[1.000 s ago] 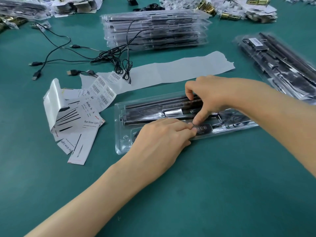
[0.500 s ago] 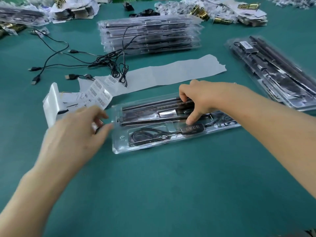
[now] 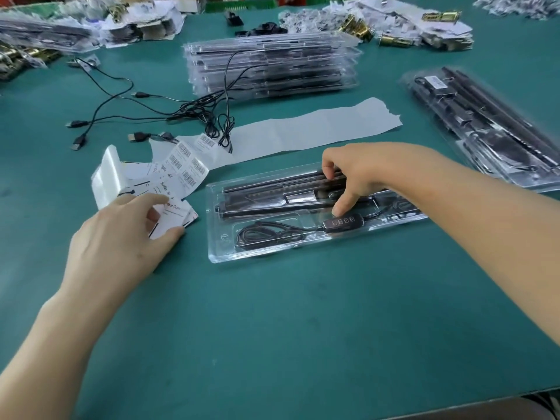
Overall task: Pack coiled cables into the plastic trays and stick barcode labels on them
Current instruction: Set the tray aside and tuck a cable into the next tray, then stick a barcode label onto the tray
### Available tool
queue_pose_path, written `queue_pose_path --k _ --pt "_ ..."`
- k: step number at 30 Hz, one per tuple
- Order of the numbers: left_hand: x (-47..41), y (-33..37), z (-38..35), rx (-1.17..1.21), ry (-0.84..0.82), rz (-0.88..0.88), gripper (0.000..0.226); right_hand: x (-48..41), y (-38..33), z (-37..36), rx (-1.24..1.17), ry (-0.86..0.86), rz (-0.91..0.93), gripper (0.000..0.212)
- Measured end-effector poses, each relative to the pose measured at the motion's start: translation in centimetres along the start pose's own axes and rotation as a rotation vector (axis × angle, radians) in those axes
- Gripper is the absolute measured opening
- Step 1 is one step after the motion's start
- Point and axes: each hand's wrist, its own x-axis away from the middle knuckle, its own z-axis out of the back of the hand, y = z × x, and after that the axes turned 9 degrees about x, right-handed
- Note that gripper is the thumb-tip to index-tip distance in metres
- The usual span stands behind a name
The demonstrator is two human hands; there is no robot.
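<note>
A clear plastic tray (image 3: 218,255) lies in the middle of the green table. It holds black light bars (image 3: 266,197), a coiled black cable (image 3: 263,234) and a button controller (image 3: 342,222). My right hand (image 3: 360,174) spans the bars, with its fingers curled over their far side and its thumb pressed down just above the controller. My left hand (image 3: 121,241) is left of the tray and pinches a white printed label sheet (image 3: 171,215) from a loose pile. A sheet of barcode labels (image 3: 185,163) lies just behind that pile.
A long strip of white backing paper (image 3: 318,128) lies behind the tray. Loose black USB cables (image 3: 145,110) spread at back left. A stack of packed trays (image 3: 272,65) stands at the back and more packed trays (image 3: 485,131) at right. Paper clutter lines the far edge.
My left hand left the tray's controller, swung left and took hold of the printed label sheet. My right hand stayed on the bars in the tray.
</note>
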Motion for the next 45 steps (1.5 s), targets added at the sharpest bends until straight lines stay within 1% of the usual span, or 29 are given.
queue_pose_path --k 2,4,8,10,11,13,14,17,20,22,23,24,26,27,28,30,32,33,35,38,40,41,42,45 --pt "-0.1 0.1 0.0 0.044 0.008 -0.001 0.042 0.0 0.2 -0.2 -0.022 0.011 -0.005 0.065" --pt "-0.3 0.3 -0.1 0.138 0.026 0.006 0.041 0.0 0.3 -0.4 -0.033 0.019 -0.008 0.065" --pt "-0.4 1.4 0.1 0.474 0.083 0.015 0.034 0.2 -0.1 -0.5 -0.048 0.048 -0.01 0.065" --pt "-0.5 2.6 0.3 0.658 0.087 -0.021 0.032 0.3 -0.4 -0.9 -0.062 0.07 0.01 0.057" --pt "-0.6 3.5 0.4 0.743 0.061 -0.046 0.031 0.4 -0.4 -1.2 -0.068 0.082 0.025 0.05" --pt "-0.8 5.5 0.1 0.863 -0.046 -0.119 0.032 0.5 -0.3 -1.9 -0.079 0.109 0.061 0.034" --pt "-0.9 6.7 -0.3 0.901 -0.113 -0.158 0.032 0.5 -0.2 -2.2 -0.095 0.119 0.074 0.03" --pt "-1.2 9.9 -2.0 0.96 -0.3 -0.234 0.031 0.9 -0.3 -2.9 -0.164 0.159 0.075 0.025" --pt "-1.4 11.0 -3.7 0.996 -0.429 -0.243 0.031 1.5 -0.7 -3.8 -0.182 0.235 0.072 0.022" --pt "-1.4 10.6 -4.7 1.033 -0.457 -0.215 0.032 2.4 -0.7 -4.2 -0.243 0.265 0.103 0.013" --pt "-1.4 10.4 -5.1 1.061 -0.448 -0.191 0.034 2.8 -0.6 -4.4 -0.325 0.277 0.118 0.007" --pt "-1.3 10.1 -5.4 1.094 -0.428 -0.174 0.035 3.3 -0.7 -4.7 -0.448 0.294 0.125 0.011" --pt "-1.2 9.9 -5.7 1.147 -0.379 -0.165 0.036 4.3 -1.2 -5.1 -0.78 0.304 0.099 0.041" --pt "-1.1 9.9 -5.7 1.156 -0.361 -0.174 0.035 4.7 -1.7 -5.3 -0.906 0.28 0.085 0.054" --pt "-1.0 9.9 -5.6 1.152 -0.353 -0.193 0.032 4.9 -2.3 -5.6 -0.985 0.25 0.084 0.063" --pt "-0.7 10.2 -5.6 1.097 -0.351 -0.251 0.022 4.9 -3.6 -6.5 -1.049 0.215 0.076 0.067" --pt "-0.3 10.3 -5.5 0.999 -0.341 -0.34 0.015 4.8 -4.4 -7.3 -1.062 0.267 0.042 0.057" --pt "-0.3 10.2 -5.4 0.95 -0.345 -0.388 0.013 4.7 -4.6 -7.6 -1.073 0.309 0.023 0.048" --pt "-0.6 9.6 -4.9 0.831 -0.391 -0.478 0.021 4.8 -4.6 -8.1 -1.123 0.367 -0.001 0.035" --pt "-1.6 7.7 -3.6 0.565 -0.438 -0.628 0.057 5.1 -4.6 -8.8 -1.253 0.414 -0.019 0.034" --pt "-2.3 6.3 -3.0 0.394 -0.423 -0.681 0.073 5.4 -4.6 -9.2 -1.322 0.426 -0.019 0.035" --pt "-2.6 5.8 -2.7 0.336 -0.422 -0.686 0.074 5.5 -4.5 -9.4 -1.354 0.427 -0.021 0.035" --pt "-2.7 5.6 -2.6 0.308 -0.425 -0.687 0.07 5.7 -4.5 -9.5 -1.387 0.426 -0.021 0.035" --pt "-3.0 5.5 -2.4 0.31 -0.422 -0.706 0.051 6.4 -4.3 -9.9 -1.467 0.441 0.003 0.035"
